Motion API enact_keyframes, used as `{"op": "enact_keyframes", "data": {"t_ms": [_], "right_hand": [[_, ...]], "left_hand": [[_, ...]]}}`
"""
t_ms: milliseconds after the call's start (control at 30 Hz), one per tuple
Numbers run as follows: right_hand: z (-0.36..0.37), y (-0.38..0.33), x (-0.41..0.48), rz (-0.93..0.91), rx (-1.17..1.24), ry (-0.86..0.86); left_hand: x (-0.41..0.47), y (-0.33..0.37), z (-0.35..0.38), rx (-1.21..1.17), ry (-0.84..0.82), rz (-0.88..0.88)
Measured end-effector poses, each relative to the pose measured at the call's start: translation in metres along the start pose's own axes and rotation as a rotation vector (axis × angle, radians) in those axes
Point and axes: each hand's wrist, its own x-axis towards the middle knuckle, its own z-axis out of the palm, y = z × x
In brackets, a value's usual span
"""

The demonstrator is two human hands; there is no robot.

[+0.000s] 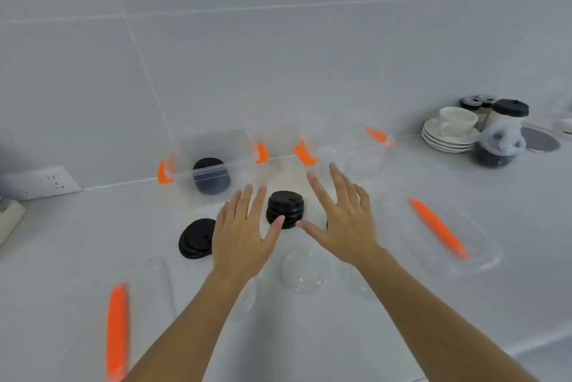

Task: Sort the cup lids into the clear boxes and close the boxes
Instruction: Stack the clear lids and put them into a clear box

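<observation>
A stack of black cup lids (285, 209) stands on the white counter between my hands. My left hand (244, 231) and my right hand (340, 216) are spread flat on either side of it, thumbs near its front edge, holding nothing. More black lids (195, 238) lie left of my left hand. A clear dome lid (305, 268) rests just in front of my wrists. Against the wall, the left clear box (213, 165) with orange clips holds a black lid (211, 175). The right clear box (349, 151) looks empty.
A clear box lid with an orange strip (439, 230) lies to the right, another (117, 329) at the front left. Stacked saucers with a white cup (452, 131) and jars (501, 134) stand at the far right. A wall socket (40, 182) sits at the left.
</observation>
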Motion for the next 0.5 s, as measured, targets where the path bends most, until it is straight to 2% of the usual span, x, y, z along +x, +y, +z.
{"op": "enact_keyframes", "data": {"t_ms": [267, 367, 500], "right_hand": [[0.028, 0.000, -0.040, -0.023, -0.006, -0.129], [0.038, -0.004, -0.051, -0.039, 0.006, -0.216], [0.055, -0.006, -0.065, -0.016, 0.086, -0.432]], "left_hand": [[-0.020, 0.002, 0.032, -0.020, -0.205, -0.027], [-0.024, 0.007, 0.040, 0.009, -0.269, -0.023], [-0.025, 0.011, 0.049, 0.053, -0.390, -0.009]]}}
